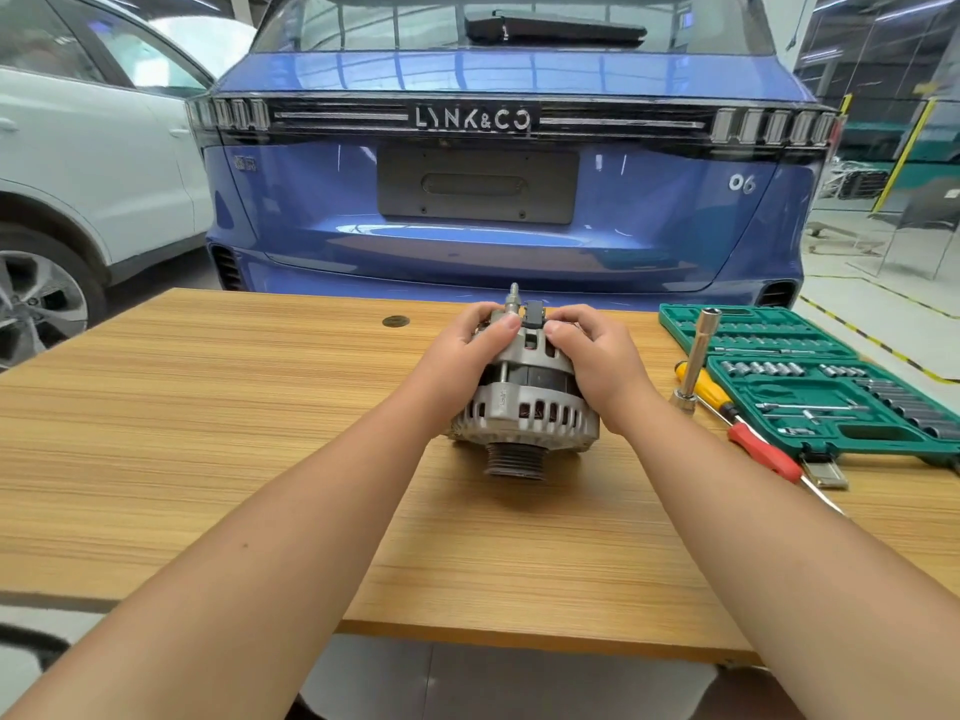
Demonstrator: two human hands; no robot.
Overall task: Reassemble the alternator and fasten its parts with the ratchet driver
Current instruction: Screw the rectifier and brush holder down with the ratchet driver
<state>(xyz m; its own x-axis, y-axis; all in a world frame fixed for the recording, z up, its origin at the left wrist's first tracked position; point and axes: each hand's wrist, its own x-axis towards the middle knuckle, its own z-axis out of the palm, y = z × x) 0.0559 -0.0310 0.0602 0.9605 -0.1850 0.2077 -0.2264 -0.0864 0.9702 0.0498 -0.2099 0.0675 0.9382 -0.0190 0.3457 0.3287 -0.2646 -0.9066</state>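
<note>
Two bare forearms reach in from the bottom corners across a wood-grain laminate counter (208, 433) whose near edge shows a lighter banding strip. At the centre stands the alternator (522, 402), a cast grey housing with slotted vents, a dark band around its middle and a ribbed pulley (514, 459) facing the viewer at 6 o'clock. The left hand (467, 356) curls over its upper left side and the right hand (597, 366) grips the upper right, thumbs pressing on the top cover; the fingertips on the far side are hidden. A threaded stud (513, 296) and a black plug connector (535, 311) stick up between the hands. Small raised lettering on the housing is too small to read.

At 3 o'clock lie a screwdriver (748, 433) with a yellow and red handle and a polished metal socket extension (696, 356) leaning against an open green plastic socket case (831, 387), which is cut off at the right edge. A small dark round cap (396, 321) sits in the counter at 11 o'clock.

Beyond the counter, at 12 o'clock, is the glossy rear of a blue car (493, 163) lettered "LYNK&CO", with "06" at the right; its plate holder is blank, and a badge at the left is illegible. A white car (93, 163) is partly cut off at 10 o'clock.
</note>
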